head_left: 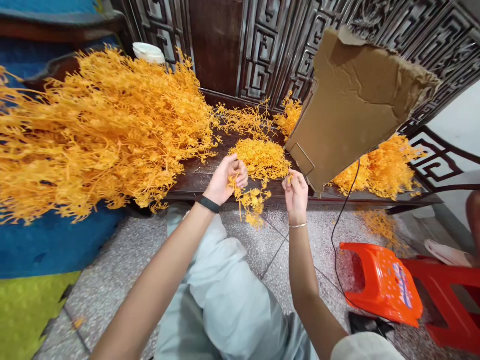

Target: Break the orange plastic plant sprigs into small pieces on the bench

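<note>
An orange sprig is clamped in the left hand's curled fingers, its branches left free to hang; the right hand's fingertips are closed, apparently on an orange fragment; a loose pile is kept within reach on the bench.

Bright, even indoor light; wide-angle stretching warps the outer edges.

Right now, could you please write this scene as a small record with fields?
left hand: holds an orange sprig
right hand: pinches a small orange piece
just beyond hands: loose orange heap on dark bench
far left: large orange pile
right: cardboard, tilted
floor, right: orange plastic stool
</note>
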A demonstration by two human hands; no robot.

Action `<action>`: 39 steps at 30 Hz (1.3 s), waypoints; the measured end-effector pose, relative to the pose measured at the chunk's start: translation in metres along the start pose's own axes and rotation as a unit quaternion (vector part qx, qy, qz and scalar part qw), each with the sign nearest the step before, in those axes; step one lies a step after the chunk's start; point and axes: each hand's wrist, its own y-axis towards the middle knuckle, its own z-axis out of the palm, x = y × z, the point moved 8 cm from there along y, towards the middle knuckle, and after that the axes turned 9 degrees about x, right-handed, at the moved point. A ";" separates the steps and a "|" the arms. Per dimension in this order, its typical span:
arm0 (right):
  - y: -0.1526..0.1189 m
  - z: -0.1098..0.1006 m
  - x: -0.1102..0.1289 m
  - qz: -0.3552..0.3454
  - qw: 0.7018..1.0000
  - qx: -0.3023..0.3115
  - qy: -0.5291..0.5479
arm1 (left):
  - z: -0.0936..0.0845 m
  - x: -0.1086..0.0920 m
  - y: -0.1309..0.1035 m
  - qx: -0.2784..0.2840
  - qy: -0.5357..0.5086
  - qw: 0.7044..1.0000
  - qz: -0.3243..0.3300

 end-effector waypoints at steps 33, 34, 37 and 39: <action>-0.033 0.058 0.013 -0.001 0.980 0.118 -0.160 | 0.002 0.016 0.000 0.006 0.056 0.998 -0.009; -0.033 0.056 0.014 -0.005 0.982 0.106 -0.158 | 0.002 0.016 0.000 0.004 0.046 0.999 -0.013; -0.032 0.049 0.017 -0.017 0.989 0.065 -0.133 | 0.002 0.018 -0.002 0.003 0.009 0.999 -0.036; -0.031 0.043 0.018 -0.024 0.993 0.035 -0.108 | 0.003 0.020 -0.003 0.008 -0.001 0.999 -0.053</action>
